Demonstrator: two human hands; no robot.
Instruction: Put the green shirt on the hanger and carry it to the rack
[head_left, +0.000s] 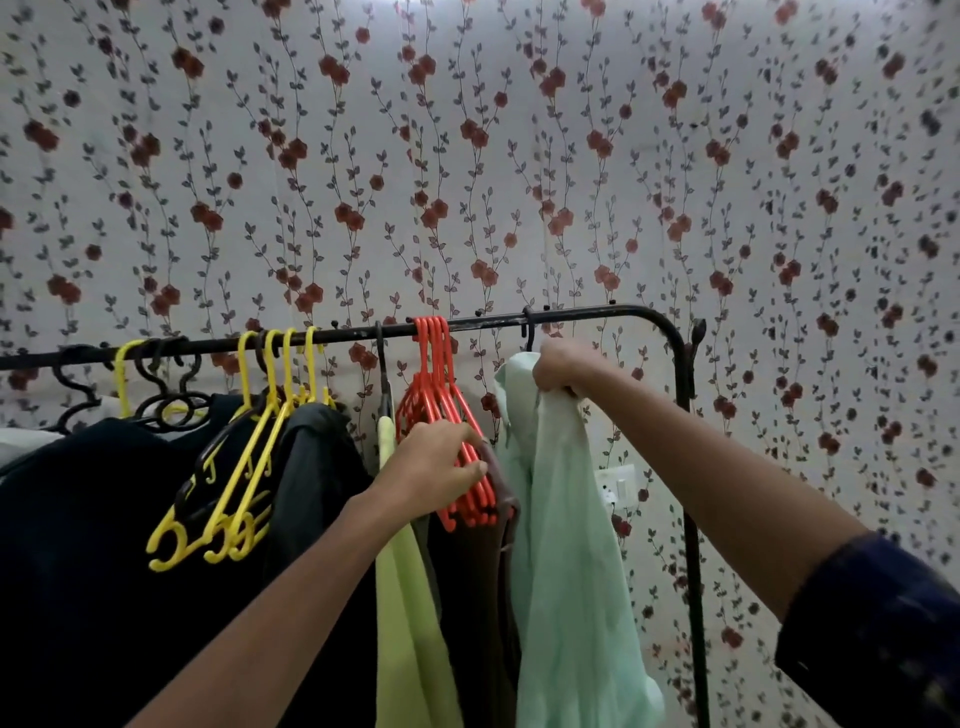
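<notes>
A pale mint-green shirt (566, 545) hangs from a dark hanger whose hook (528, 327) is over the black rack rail (498, 323) near its right end. My right hand (563, 369) grips the top of the shirt at the hanger's neck. My left hand (441, 467) holds the lower arms of a bunch of empty red hangers (441, 410) that hang on the rail just left of the shirt. The shirt's hanger body is hidden under the cloth.
Left on the rail hang yellow hangers (249, 467), dark garments (104, 545), black wavy hangers and a lime-green garment (410, 623). The rack's right upright post (693, 519) stands close to the shirt. A floral wall with a white switch plate (618, 486) lies behind.
</notes>
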